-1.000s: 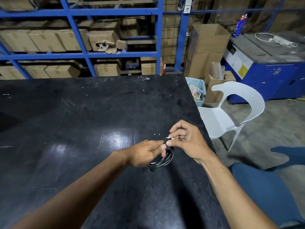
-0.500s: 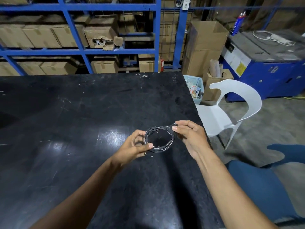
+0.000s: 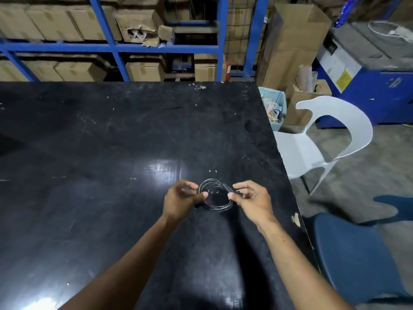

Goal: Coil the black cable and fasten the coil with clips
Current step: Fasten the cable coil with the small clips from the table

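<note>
Since half a second ago the thin black cable wound into a round coil (image 3: pixel 215 198) has dropped lower and now lies flat against the scuffed black surface (image 3: pixel 111 142), held between both hands rather than lifted. The left hand (image 3: pixel 182 201) pinches the coil's left side with thumb and curled fingers; the right hand (image 3: pixel 253 201) pinches the right side, where a small dark piece shows at the fingertips, too blurred to tell whether it is a clip. The loops glint grey along the top and bottom of the ring, and the middle of the ring is open to the surface beneath.

Beyond the hands the surface stretches bare and scratched to its far edge, with a bright glare patch just ahead of the left hand. The surface's right edge runs close beside the right hand, with a chipped pale spot (image 3: pixel 296 219) nearer the person. Past that edge stand a white moulded plastic chair (image 3: pixel 324 139) and, nearer, a dark blue plastic chair (image 3: pixel 357 253). Farther off are a pale blue bin of scraps (image 3: pixel 273 104), brown cardboard boxes (image 3: pixel 290 41) and blue steel racking (image 3: pixel 223 36). A yellow label (image 3: pixel 344 78) on the blue and grey machine (image 3: pixel 380 86) cannot be read.
</note>
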A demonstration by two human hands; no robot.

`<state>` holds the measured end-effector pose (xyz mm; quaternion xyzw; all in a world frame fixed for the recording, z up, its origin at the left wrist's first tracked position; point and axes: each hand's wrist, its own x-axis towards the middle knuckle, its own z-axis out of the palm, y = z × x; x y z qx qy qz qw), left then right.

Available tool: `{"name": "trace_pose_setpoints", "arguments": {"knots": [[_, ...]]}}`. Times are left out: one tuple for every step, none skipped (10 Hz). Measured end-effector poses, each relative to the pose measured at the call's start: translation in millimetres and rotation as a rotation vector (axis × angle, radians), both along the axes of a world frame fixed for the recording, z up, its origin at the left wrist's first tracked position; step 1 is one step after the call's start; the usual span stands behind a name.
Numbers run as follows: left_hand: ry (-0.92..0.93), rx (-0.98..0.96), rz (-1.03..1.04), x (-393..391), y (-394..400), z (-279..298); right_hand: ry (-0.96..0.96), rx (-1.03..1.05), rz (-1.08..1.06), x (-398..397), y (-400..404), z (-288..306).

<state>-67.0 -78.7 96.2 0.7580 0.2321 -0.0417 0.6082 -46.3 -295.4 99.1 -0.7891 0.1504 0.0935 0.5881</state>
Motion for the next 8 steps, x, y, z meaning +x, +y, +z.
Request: {"name": "trace_pose_setpoints", "arguments": {"knots": [[0.009,0.123,-0.010,6,-6,-20,0.052,-0.132,-0.026,7,0,-22],[0.095,0.179,-0.067,15,-13,-47,0.098,-0.193,-0.026,24,6,-50],[0.163,0.196,-0.075,31,-17,-69,0.108,-0.257,-0.007,47,11,-77],[0.192,0.226,-0.055,44,-20,-90,0.091,-0.309,0.021,63,12,-97],[0.205,0.262,-0.083,64,-26,-108,0.106,-0.374,0.048,80,11,-117],[0.213,0.316,-0.117,71,-26,-115,0.125,-0.394,0.074,86,11,-124],[0.232,0.377,-0.178,75,-27,-124,0.142,-0.400,0.142,91,6,-136],[0.219,0.471,-0.178,76,-25,-122,0.127,-0.398,0.151,90,-2,-133]]}}
